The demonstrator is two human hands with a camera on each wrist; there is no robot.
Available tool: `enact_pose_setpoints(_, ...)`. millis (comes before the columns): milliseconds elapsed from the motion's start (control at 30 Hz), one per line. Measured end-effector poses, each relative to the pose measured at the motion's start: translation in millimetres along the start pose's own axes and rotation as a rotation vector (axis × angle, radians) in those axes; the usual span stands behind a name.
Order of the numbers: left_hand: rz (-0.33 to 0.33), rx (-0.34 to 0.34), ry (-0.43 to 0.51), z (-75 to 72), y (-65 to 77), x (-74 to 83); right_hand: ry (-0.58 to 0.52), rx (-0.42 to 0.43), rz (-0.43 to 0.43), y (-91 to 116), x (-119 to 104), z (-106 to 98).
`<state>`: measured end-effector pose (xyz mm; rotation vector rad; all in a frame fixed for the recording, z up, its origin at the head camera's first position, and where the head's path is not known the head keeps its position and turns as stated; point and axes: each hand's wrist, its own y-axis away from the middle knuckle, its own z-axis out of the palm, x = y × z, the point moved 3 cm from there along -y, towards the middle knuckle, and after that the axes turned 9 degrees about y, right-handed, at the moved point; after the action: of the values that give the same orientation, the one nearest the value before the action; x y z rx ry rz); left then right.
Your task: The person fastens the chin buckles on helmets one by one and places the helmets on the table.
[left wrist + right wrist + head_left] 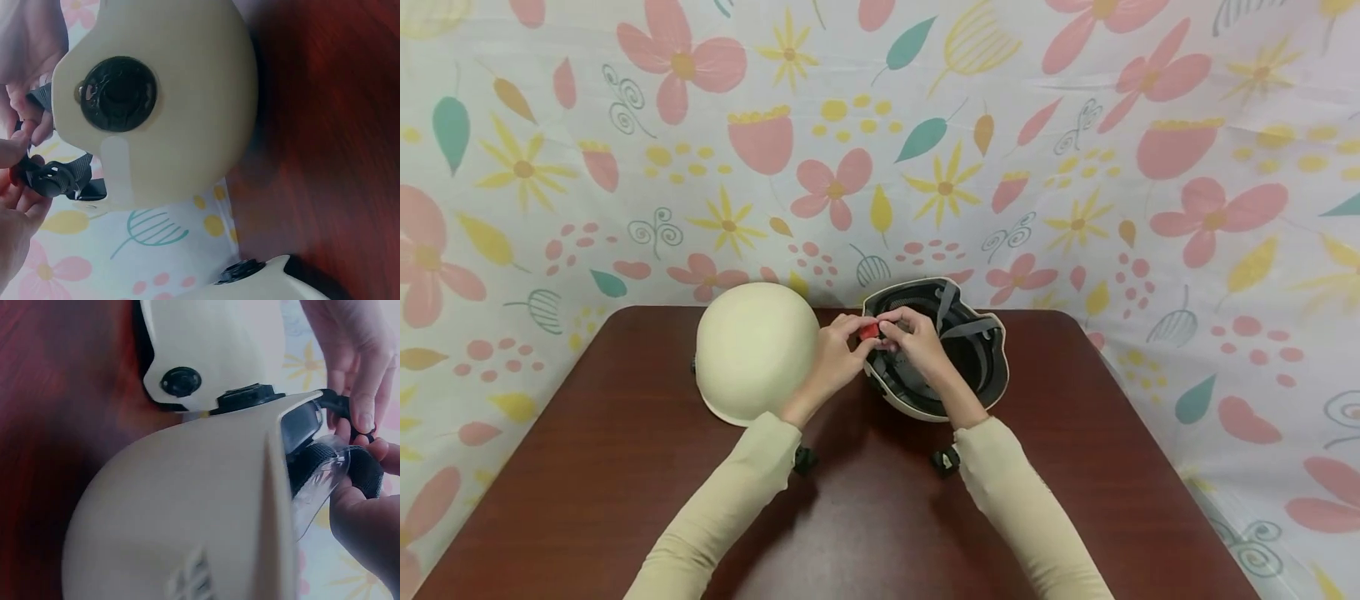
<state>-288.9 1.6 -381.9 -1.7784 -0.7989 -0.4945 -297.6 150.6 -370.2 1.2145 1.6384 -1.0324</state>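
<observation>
A cream helmet (992,367) lies upside down with its dark padded inside facing up. Over its left rim, my left hand (835,354) pinches the red part of a chin-strap buckle (869,331). Close against it, my right hand (919,343) grips the black strap (365,472) beside the buckle, fingertips nearly meeting the left ones. Fingers partly hide the buckle, so I cannot tell whether its halves are joined. Grey straps (947,304) cross the helmet's opening. A second cream helmet (756,350) sits dome up near my left hand.
Both helmets stand on a dark brown table (872,533), near its back edge. A flower-print cloth (835,125) hangs behind. Clear plastic (315,503) shows at the upturned helmet's rim. Round black fittings (119,94) sit on the helmet sides.
</observation>
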Motion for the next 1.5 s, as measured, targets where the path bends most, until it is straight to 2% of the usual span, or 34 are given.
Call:
enact_pose_setpoints(133,-0.063,0.001,0.026,2.2,3.5,-3.0,0.029,0.027,0.024,4,5,0)
enact_pose_setpoints(267,-0.126,-0.002,0.082,3.6,6.4,-6.4,0.092,0.014,-0.005,6,8,-2)
enact_pose_setpoints(400,-0.144,-0.006,0.128,4.2,7.2,-8.8,0.131,0.006,-0.037,7,9,-5)
enact_pose_setpoints(600,-0.162,-0.020,0.154,6.5,7.3,-9.7,0.169,0.012,-0.041,7,13,-8)
enact_pose_setpoints(733,-0.162,-0.034,0.219,10.1,8.2,-11.0,0.211,0.021,-0.049,10,17,-12)
enact_pose_setpoints(833,-0.136,-0.036,0.255,12.4,9.2,-12.6,0.230,0.044,-0.049,12,20,-15)
enact_pose_setpoints(1067,-0.075,-0.030,0.196,12.5,15.2,-13.2,0.223,0.096,0.019,11,34,-27)
enact_pose_setpoints(1333,-0.099,-0.084,0.192,14.6,25.5,-14.1,0.258,0.115,0.053,12,48,-33)
enact_pose_setpoints(1500,-0.105,-0.092,0.195,15.8,30.7,-16.2,0.292,0.118,0.059,13,51,-31)
